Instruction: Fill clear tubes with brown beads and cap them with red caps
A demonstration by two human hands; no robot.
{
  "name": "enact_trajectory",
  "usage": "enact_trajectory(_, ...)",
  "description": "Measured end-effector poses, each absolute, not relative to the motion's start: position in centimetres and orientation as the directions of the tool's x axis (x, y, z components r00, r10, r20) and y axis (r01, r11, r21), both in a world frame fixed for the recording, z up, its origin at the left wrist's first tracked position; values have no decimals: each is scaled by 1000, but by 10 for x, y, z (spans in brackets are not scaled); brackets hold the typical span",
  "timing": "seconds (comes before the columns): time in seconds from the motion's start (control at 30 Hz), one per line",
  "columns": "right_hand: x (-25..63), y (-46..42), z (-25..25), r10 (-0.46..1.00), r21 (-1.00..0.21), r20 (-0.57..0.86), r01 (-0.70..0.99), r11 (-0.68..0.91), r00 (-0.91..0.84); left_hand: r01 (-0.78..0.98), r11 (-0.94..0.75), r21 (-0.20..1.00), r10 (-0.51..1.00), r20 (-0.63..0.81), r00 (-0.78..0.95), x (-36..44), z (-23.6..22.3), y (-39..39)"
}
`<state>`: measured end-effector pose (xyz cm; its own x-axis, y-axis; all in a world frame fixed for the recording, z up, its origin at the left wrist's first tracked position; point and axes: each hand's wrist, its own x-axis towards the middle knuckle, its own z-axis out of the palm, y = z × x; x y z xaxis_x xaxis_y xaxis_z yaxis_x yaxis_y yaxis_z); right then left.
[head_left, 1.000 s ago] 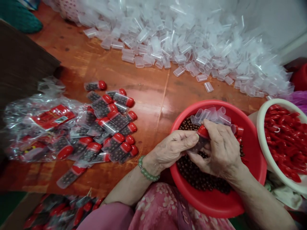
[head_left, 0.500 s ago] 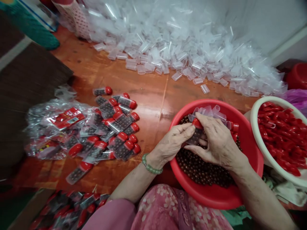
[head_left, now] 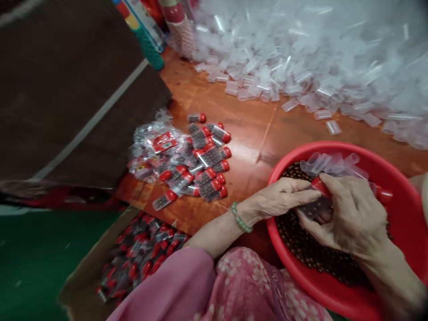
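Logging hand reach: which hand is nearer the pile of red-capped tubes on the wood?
Left. The left hand lies just right of the pile, reaching over the rim of the red basin. The right hand is farther right, beyond the left hand, over the basin.

A small packing workshop: clear plastic tubes (head_left: 301, 58) heaped across a wooden floor (head_left: 240, 133).

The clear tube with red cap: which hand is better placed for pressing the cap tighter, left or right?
Probably right: the right hand lies over the red cap, with its fingers on it, while the left hand only reaches the clear tube from the side.
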<state>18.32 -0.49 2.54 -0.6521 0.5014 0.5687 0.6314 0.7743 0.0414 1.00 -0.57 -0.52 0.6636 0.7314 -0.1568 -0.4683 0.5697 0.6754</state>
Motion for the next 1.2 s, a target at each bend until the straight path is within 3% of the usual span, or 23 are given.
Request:
enact_trajectory(0.27,169,-12,17,495,-42,523,559,828,-694,-561,487,669,853,-228,469,11,-9,-36)
enact_trajectory(0.37,165,-16,22,550,-135,419,550,824,-722,-510,415,753,885,-204,418,-3,-6,-43)
enact_trajectory(0.43,170,-16,26,583,-171,361,563,809,-728,-322,309,895,932,-217,291,-28,-3,-45)
enact_trajectory(0.5,184,-12,30,643,-173,336,626,760,-688,-11,126,992,990,-126,-60,-65,-5,-43)
enact_trajectory(0.57,204,-6,32,764,-160,304,760,629,-569,394,42,918,963,68,-260,-109,-15,-37)
enact_trajectory(0.63,225,1,32,869,-134,227,870,474,-439,513,45,857,923,162,-350,-151,-29,-28)
enact_trajectory(0.67,234,3,32,901,-118,175,900,419,-396,683,90,725,879,264,-396,-168,-35,-25)
enact_trajectory(0.7,241,5,32,921,-107,120,918,383,-370,775,147,615,892,256,-372,-182,-39,-23)
enact_trajectory(0.73,245,6,32,931,-98,64,926,363,-359,823,150,548,852,351,-389,-190,-41,-21)
enact_trajectory(0.8,247,8,32,933,-93,-41,931,353,-358,875,79,477,842,438,-315,-187,-39,-21)
enact_trajectory(0.87,242,10,33,928,-92,-111,934,346,-355,857,-59,512,846,481,-229,-160,-31,-20)
enact_trajectory(0.9,238,11,32,926,-92,-137,935,342,-352,811,-149,565,890,434,-139,-139,-26,-19)
enact_trajectory(0.97,231,15,28,914,-97,-181,931,351,-364,722,-313,618,857,511,-66,-92,-17,-16)
enact_trajectory(1.0,227,16,25,904,-93,-202,926,365,-377,678,-370,635,884,465,47,-69,-13,-14)
enact_trajectory(1.1,219,21,10,873,-37,-251,905,423,-418,514,-578,634,811,516,276,-16,-9,-7)
enact_trajectory(1.2,215,25,-2,859,20,-257,886,463,-443,443,-680,585,732,505,457,7,-11,3)
